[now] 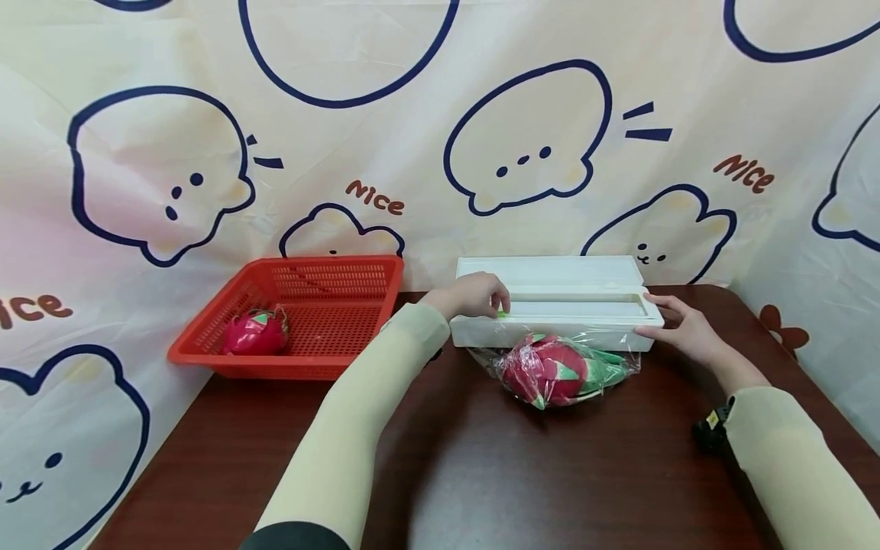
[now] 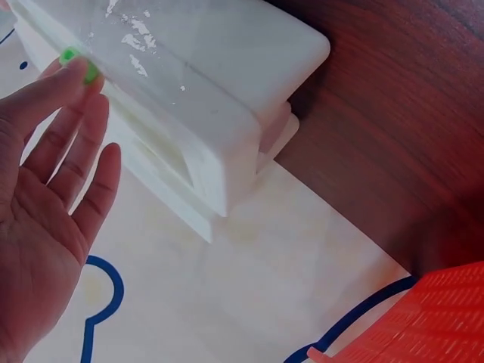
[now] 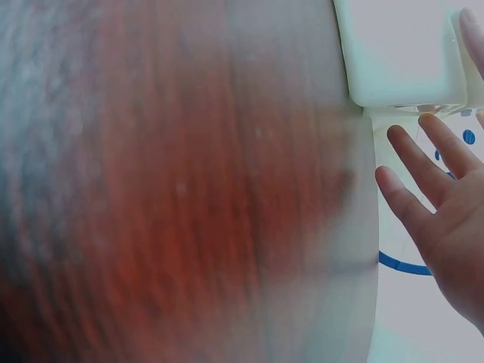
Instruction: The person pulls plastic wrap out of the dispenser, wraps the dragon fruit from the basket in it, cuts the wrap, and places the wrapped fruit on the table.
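In the head view a white cling film dispenser stands at the back of the table, lid raised. My left hand pinches its small green slide cutter near the dispenser's left end. My right hand holds the right end, thumb on the front face and index finger at the top edge; its other fingers stretch out straight in the right wrist view. Clear film from the dispenser's front covers a pink dragon fruit with green tips, lying just before it.
A red plastic basket stands on the left, holding another dragon fruit. The dark wooden table stretches toward me. A patterned cloth hangs right behind the basket and dispenser.
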{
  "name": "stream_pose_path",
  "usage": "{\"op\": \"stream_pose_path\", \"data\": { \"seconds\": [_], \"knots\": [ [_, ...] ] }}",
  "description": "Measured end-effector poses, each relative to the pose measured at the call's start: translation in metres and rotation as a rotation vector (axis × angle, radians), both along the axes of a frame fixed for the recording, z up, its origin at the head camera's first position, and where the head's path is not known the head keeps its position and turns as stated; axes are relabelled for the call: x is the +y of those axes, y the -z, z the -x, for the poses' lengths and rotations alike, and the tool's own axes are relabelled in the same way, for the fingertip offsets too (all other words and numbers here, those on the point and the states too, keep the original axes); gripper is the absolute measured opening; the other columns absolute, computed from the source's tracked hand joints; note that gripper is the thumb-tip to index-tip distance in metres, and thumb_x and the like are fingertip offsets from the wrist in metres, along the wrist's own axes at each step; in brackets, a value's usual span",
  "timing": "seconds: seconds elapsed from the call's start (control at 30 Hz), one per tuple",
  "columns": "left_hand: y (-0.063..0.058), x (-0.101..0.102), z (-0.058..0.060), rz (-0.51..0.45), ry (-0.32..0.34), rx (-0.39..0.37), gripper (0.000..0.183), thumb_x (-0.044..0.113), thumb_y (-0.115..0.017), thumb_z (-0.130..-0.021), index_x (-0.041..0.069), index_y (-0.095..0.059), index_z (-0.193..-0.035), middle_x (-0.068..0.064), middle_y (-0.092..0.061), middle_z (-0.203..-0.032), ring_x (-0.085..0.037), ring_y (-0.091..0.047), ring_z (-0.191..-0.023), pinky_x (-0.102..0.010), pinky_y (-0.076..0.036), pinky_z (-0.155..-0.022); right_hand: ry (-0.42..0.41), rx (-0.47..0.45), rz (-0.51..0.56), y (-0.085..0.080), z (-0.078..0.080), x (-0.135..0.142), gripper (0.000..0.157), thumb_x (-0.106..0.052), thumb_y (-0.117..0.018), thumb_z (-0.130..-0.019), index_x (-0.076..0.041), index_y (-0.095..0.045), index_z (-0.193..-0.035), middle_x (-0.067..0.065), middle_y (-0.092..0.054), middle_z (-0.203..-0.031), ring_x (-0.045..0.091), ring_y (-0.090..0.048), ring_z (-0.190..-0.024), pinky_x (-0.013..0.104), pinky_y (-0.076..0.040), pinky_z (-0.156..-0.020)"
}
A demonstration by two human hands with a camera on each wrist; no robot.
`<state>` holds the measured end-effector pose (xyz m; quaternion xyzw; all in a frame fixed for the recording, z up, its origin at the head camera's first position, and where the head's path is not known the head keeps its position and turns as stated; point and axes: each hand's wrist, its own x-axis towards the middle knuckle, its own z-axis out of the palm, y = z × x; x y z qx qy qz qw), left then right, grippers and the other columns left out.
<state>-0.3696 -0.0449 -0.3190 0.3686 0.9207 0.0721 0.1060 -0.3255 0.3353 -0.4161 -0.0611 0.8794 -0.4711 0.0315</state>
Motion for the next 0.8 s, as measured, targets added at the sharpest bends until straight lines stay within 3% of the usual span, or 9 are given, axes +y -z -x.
{"op": "stream_pose_path", "data": {
  "seconds": [0.37,0.8],
  "knots": [
    [-0.009,-0.009,-0.002,0.062,-0.032,-0.040,0.016,0.004,-0.065,-0.091,0.013,-0.073,-0.102,-0.002,-0.062,-0.088,-0.016,-0.054,-0.080,-0.027,-0.045,-0.069,-0.004,0.008,-0.015,0.001,0.002,0.000,0.092,-0.043,-0.071,-0.087,-0.005,-0.020,-0.154,0.034,-0.020,-0.151,0.050,-0.025,-0.133,0.069,-0.026,-0.101],
    [-0.010,-0.030,-0.003,0.038,-0.121,-0.096,0.018,-0.003,-0.063,-0.088,0.009,-0.073,-0.098,-0.006,-0.060,-0.089,-0.019,-0.053,-0.078,-0.027,-0.045,-0.065,-0.018,0.004,-0.033,-0.003,0.000,0.000,0.091,-0.042,-0.071,-0.088,-0.003,-0.021,-0.153,0.036,-0.021,-0.150,0.051,-0.025,-0.133,0.070,-0.025,-0.100]
  ]
}}
